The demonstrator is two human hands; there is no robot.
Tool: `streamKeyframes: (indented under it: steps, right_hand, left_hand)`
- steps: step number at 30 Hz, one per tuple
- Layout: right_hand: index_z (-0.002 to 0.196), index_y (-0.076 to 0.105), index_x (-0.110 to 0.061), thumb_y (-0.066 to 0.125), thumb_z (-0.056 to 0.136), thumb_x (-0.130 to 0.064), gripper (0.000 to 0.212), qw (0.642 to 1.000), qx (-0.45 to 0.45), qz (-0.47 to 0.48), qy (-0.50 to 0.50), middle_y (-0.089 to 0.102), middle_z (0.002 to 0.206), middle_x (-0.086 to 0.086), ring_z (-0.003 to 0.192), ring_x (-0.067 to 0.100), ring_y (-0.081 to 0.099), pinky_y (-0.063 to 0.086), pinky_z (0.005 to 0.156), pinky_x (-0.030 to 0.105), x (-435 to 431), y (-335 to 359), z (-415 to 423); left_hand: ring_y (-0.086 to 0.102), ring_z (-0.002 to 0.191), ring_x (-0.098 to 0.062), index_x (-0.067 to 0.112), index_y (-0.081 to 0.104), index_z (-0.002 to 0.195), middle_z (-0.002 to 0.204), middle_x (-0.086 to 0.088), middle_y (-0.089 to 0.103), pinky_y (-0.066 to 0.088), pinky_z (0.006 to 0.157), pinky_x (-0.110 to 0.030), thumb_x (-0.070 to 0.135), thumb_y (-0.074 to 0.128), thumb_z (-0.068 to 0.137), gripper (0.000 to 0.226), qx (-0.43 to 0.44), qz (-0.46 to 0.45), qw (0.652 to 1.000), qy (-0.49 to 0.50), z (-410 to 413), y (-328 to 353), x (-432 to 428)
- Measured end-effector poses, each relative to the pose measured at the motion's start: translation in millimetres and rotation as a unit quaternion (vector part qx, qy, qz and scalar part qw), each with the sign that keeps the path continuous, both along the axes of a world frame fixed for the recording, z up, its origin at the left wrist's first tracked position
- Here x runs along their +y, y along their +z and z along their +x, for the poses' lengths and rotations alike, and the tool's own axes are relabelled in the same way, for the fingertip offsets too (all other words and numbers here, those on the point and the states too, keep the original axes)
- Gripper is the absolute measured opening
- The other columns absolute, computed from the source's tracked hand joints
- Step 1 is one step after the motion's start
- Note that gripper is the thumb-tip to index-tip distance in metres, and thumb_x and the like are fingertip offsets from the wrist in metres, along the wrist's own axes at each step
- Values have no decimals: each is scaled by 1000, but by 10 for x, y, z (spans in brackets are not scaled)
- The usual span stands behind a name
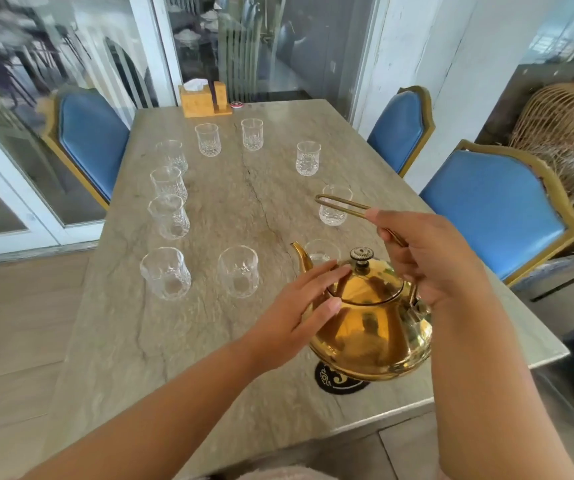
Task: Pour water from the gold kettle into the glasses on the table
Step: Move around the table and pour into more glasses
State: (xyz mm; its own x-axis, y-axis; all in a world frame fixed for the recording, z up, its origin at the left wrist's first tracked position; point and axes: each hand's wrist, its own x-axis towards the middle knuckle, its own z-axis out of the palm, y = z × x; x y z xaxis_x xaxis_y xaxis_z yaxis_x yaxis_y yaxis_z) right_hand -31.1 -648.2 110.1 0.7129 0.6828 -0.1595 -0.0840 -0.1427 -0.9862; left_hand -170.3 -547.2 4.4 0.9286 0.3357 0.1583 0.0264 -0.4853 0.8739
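gold kettle point(368, 334): near right of worktop point(174, 341), over black coaster point(334, 379), spout pointing far-left | right hand point(431, 261): curled round wire handle point(341, 206) | left hand point(299, 306): fingers straight, resting on kettle shoulder beside lid | glasses point(238, 271): clear, upright, ringed along left, far and right sides

The stone desk point(181, 358), beige with a dark crack running down its middle, carried ten clear cut glasses point(169, 216) standing upright and apart in a loose ring, one of them half hidden behind the spout of the gold kettle point(372, 334). At the far edge stood a wooden tissue holder point(205, 100), with a small round red-and-white item point(238, 105) just beside it. Near the front edge lay a black mat point(339, 382) with gold ornament, mostly covered by that kettle.
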Motion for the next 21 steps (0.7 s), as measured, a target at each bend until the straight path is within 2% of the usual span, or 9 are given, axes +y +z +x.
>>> streamKeyframes:
  steps: [4, 8, 11, 13, 15, 19, 21]
  right_hand:
    - [54, 47, -13, 65, 84, -26, 38, 1000, -2, -7, -7, 26, 37, -5, 33, 9, 14, 11, 40, 23, 224, -26, -310]
    - [56, 49, -12, 65, 84, -27, 36, 1000, -3, -15, -23, 27, 37, -5, 33, 10, 15, 13, 39, 21, 472, -77, -605]
    - [56, 50, -12, 62, 85, -26, 34, 999, -7, -16, -41, 27, 35, -6, 31, 9, 16, 13, 36, 18, 624, -117, -783]
    - [57, 51, -11, 60, 86, -23, 33, 999, -21, -17, -46, 29, 34, -6, 28, 8, 17, 15, 33, 16, 696, -138, -865]
    - [59, 54, -10, 59, 86, -18, 29, 998, -42, -26, -46, 30, 34, -6, 28, 8, 18, 16, 33, 15, 769, -148, -952]
    - [68, 62, -5, 60, 86, -15, 21, 996, -69, -50, -33, 31, 37, -4, 33, 9, 20, 18, 34, 17, 864, -130, -1046]
    - [73, 65, -4, 61, 87, -17, 20, 994, -85, -70, -14, 31, 39, -4, 34, 9, 21, 19, 34, 17, 896, -107, -1050]
  left_hand:
    - [20, 141, 5, 43, 32, 141, 155, 14, 27, 21, 117, -41, 50, 34, 94, 48, 25, 8, 1000, -15, -316, -15, 259]
    - [14, 138, 14, 53, 22, 139, 156, 22, 17, 13, 119, -45, 48, 32, 97, 44, 68, 4, 997, -45, -598, -17, 511]
    - [10, 132, 21, 50, 17, 143, 154, 26, 9, 8, 119, -45, 46, 30, 99, 46, 93, 14, 993, -72, -751, -29, 695]
    - [9, 136, 15, 46, 16, 146, 154, 26, 7, 6, 119, -45, 46, 28, 100, 47, 104, 20, 991, -87, -800, -38, 791]
    - [10, 140, 9, 49, 16, 144, 156, 24, 10, 7, 120, -45, 48, 27, 99, 47, 98, -2, 990, -101, -861, -41, 866]
    - [11, 140, 8, 53, 20, 140, 155, 24, 15, 10, 120, -35, 52, 28, 95, 46, 92, -69, 987, -116, -930, -65, 948]
    - [12, 142, 6, 55, 22, 140, 155, 24, 17, 11, 120, -35, 50, 29, 97, 44, 94, -89, 985, -117, -935, -81, 969]
